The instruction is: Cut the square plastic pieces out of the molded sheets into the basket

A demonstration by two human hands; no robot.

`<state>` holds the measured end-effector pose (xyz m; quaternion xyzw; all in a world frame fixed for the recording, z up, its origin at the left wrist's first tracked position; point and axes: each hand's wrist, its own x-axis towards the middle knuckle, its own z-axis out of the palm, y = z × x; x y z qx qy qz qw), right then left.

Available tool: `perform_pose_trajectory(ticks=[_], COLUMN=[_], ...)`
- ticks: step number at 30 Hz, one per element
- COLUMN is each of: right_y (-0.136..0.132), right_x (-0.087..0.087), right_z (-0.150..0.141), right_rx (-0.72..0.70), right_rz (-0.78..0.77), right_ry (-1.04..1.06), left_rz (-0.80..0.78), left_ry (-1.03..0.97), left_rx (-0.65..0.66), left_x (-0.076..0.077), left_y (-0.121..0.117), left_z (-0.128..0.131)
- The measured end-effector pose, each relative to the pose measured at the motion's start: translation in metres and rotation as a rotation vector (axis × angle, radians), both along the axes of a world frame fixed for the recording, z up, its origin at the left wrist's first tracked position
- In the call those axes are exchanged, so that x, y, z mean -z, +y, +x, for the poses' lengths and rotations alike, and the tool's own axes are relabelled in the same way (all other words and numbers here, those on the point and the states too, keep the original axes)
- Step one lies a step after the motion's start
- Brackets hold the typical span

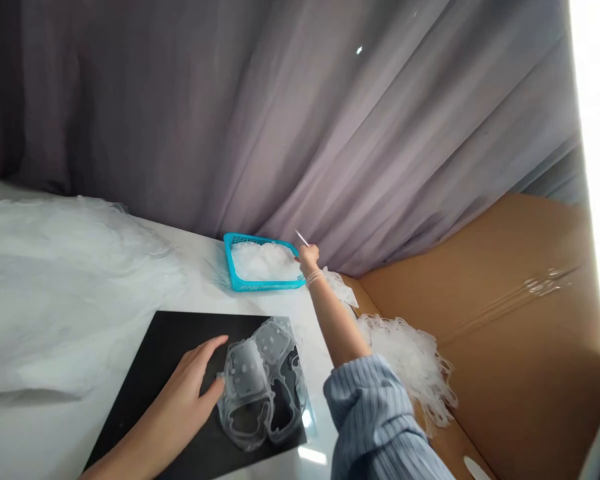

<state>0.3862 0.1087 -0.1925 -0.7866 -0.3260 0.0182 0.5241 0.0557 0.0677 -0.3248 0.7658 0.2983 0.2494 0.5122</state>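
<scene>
My left hand (pixel 190 390) lies flat with fingers spread on a black mat (pixel 145 373), its thumb touching a clear moulded plastic piece (pixel 260 393) that rests on the mat. My right hand (pixel 309 259) is stretched far forward to the rim of a turquoise basket (pixel 233 267) filled with small clear plastic bits (pixel 265 260). Its fingers are closed around a thin white stick-like tool (pixel 301 238) that points up and left. A bracelet sits on the right wrist, and a blue striped sleeve covers the forearm.
A white table (pixel 40 427) carries the mat and basket. White gauzy material (pixel 55 267) is heaped at the left. A pile of clear plastic trimmings (pixel 410 367) lies in an open cardboard box (pixel 505 320) at the right. A grey curtain (pixel 300 120) hangs behind.
</scene>
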Motion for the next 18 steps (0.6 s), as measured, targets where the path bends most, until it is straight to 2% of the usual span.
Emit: perform_pose_trajectory(ticks=[3, 8, 11, 13, 15, 18], right_y=[-0.033, -0.129, -0.17, -0.18, -0.181, -0.18], right_x=[0.02, 0.064, 0.084, 0.092, 0.094, 0.089], right_z=[-0.007, -0.041, -0.063, -0.071, -0.073, -0.074], right_rx=[-0.028, -0.145, -0.198, -0.221, -0.236, -0.229], right_rz=[-0.14, -0.378, -0.456, -0.468, -0.458, -0.411], right_ry=[-0.036, -0.119, -0.139, -0.145, -0.151, -0.153], left_rz=[-0.014, 0.003, 0.001, -0.017, -0.103, -0.269], left_ry=[0.071, 0.093, 0.113, 0.124, 0.122, 0.041], left_rx=[0.07, 0.142, 0.189, 0.23, 0.241, 0.147], left_x=[-0.01, -0.018, -0.022, -0.028, -0.035, -0.039], left_y=[0.006, 0.012, 0.015, 0.017, 0.018, 0.02], left_z=[0.005, 0.018, 0.019, 0.015, 0.007, -0.012])
